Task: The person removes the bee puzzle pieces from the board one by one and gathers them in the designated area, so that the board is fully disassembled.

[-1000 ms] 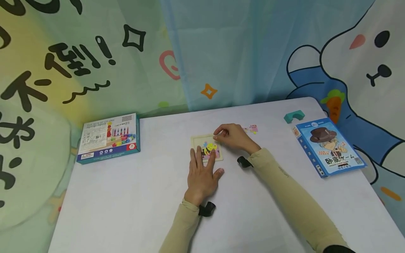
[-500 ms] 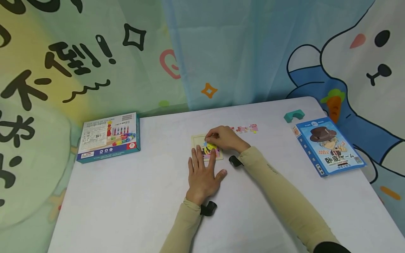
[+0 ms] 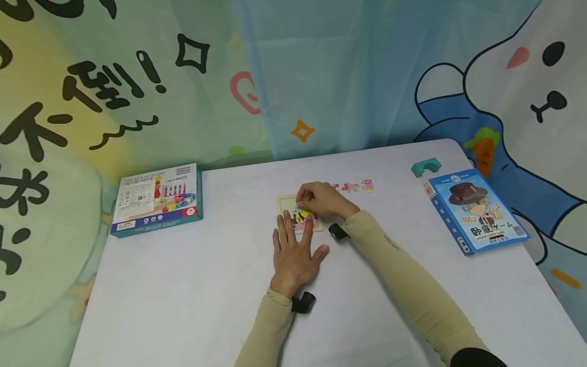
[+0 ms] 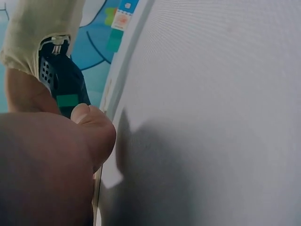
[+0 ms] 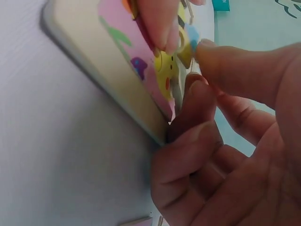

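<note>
A small wooden jigsaw board (image 3: 285, 202) with a pale frame lies on the white table, its lower part filled with a bee picture on pink. My left hand (image 3: 295, 260) lies flat with fingers spread, fingertips on the board's near part. Over the upper middle of the board, my right hand (image 3: 324, 199) pinches a puzzle piece between thumb and fingers. Up close in the right wrist view, this yellow and blue puzzle piece (image 5: 190, 40) stands tilted against the assembled picture (image 5: 141, 66). In the left wrist view the left thumb (image 4: 96, 129) shows above the table.
Several loose pink puzzle pieces (image 3: 352, 187) lie behind the right hand. At the left stands a toy box (image 3: 158, 199) with blocks pictured on it. A blue game box (image 3: 477, 211) and a teal arch block (image 3: 426, 167) are at the right.
My right hand has moved left from the board's upper right corner to its upper middle, uncovering more loose pieces, and has barely moved in the last half second. The left hand stays nearly still.
</note>
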Demonstrator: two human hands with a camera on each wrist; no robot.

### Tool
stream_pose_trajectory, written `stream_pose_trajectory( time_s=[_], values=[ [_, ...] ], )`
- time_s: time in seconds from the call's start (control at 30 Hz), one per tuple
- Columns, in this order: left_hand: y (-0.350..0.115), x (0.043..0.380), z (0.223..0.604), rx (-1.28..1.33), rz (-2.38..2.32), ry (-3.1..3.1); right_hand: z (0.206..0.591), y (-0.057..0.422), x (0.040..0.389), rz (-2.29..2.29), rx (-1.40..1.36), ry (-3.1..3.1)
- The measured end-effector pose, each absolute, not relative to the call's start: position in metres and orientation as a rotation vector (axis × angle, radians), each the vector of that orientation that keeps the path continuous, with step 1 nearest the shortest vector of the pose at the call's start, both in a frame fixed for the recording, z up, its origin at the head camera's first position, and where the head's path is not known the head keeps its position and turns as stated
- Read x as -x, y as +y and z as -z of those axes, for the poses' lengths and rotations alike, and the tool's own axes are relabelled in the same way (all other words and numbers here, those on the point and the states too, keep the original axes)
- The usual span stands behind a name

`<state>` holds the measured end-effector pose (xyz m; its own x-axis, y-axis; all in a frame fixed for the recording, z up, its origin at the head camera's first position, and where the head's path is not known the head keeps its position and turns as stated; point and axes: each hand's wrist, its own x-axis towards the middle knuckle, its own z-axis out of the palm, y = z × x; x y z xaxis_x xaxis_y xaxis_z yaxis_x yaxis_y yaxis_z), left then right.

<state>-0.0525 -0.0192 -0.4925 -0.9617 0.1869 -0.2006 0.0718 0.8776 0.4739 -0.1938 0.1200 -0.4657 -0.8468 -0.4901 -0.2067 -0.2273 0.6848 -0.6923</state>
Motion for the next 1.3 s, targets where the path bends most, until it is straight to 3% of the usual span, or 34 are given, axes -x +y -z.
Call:
stream_pose_trajectory(
  time_s=[0.7,1.3],
  values=[
    [-0.015,0.055,0.482,-0.154,-0.61,2.759,0.454,0.128,0.194,1.085,0.518,2.542],
    [-0.016,0.054,0.488,-0.132,-0.591,2.757,0.447,0.195,0.191,1.268,0.294,2.43]
  ],
)
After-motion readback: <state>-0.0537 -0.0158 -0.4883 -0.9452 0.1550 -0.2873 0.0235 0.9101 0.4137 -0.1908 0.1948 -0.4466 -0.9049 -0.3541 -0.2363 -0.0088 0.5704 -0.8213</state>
